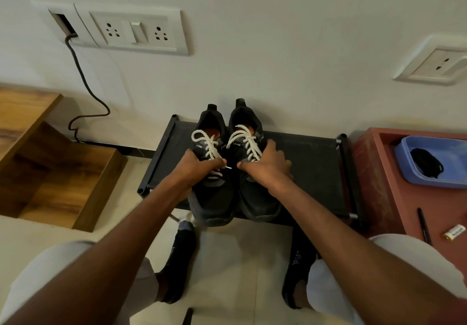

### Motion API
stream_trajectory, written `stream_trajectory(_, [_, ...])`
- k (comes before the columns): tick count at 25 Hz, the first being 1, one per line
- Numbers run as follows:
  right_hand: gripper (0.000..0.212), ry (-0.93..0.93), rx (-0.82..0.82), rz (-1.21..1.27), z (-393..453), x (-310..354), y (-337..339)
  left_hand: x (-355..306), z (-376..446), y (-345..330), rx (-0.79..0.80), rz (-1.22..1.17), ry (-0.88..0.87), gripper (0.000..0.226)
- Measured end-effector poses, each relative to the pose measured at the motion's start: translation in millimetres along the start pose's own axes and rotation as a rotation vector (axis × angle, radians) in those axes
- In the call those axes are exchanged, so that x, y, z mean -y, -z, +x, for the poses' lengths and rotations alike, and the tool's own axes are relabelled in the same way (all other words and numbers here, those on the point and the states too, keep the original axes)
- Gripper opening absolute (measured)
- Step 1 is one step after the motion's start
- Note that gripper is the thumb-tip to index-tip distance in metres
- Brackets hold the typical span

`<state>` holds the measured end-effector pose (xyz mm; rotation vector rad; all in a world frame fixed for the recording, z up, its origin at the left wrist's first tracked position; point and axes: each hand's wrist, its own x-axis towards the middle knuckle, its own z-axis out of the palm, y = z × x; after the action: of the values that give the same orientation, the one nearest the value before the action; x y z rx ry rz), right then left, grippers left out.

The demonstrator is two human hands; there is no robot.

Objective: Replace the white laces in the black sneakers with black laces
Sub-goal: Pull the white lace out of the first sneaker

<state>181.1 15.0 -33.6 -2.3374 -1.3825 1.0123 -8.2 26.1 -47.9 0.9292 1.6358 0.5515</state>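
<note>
Two black sneakers stand side by side on a low black rack, toes toward me. The left sneaker and the right sneaker both carry white laces. My left hand grips the left sneaker across its midfoot, thumb over the lower laces. My right hand grips the right sneaker the same way, fingers wrapped over its outer side. A bundle of black laces lies in a blue tray at the right.
The blue tray sits on a red-brown table with a black pen and a small battery. A wooden shelf unit stands at the left. A black cable hangs from wall sockets. My socked feet are on the tiled floor.
</note>
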Motion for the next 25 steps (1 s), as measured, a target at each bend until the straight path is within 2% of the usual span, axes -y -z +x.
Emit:
stream_trajectory(3, [0.103,-0.031,-0.038,0.029,-5.3,-2.4,0.4,-4.7,1.2,-5.7,-0.027,-0.054,-0.026,0.082])
stream_trajectory(6, [0.105,-0.064,-0.048,0.099,-5.8,-9.6,1.6,-15.2,4.9,-6.8,0.052,-0.011,-0.032,0.080])
stream_trajectory(11, [0.102,-0.075,-0.074,0.078,-4.8,-7.3,-4.0,-19.6,8.2,-5.2,0.135,0.080,0.019,0.073])
stream_trajectory(14, [0.102,-0.085,-0.074,0.164,-2.5,-9.7,-5.4,-23.0,7.2,-0.9,0.150,0.088,-0.017,0.057])
stream_trajectory(17, [0.103,-0.067,-0.057,0.222,-3.2,-10.6,-6.8,-30.1,8.1,3.3,0.150,0.131,-0.074,0.031])
stream_trajectory(20, [0.102,-0.093,-0.071,0.319,-4.1,-6.4,-7.2,-40.2,6.6,5.8,0.093,0.202,-0.064,0.028])
stream_trajectory(22, [0.102,-0.090,-0.082,0.218,-5.6,-6.7,-8.1,-45.9,7.5,8.2,0.108,0.277,-0.029,0.022])
stream_trajectory(23, [0.103,-0.074,-0.071,0.152,-5.5,-8.0,-8.9,-47.5,9.5,10.9,0.113,0.317,-0.039,0.021])
stream_trajectory(24, [0.106,-0.062,-0.043,0.112,-4.4,-9.7,-8.6,-49.3,11.5,12.6,0.118,0.356,-0.059,0.031])
stream_trajectory(25, [0.109,-0.054,-0.007,0.101,-1.7,-10.9,-5.7,-51.4,15.3,14.3,0.092,0.417,-0.103,0.053])
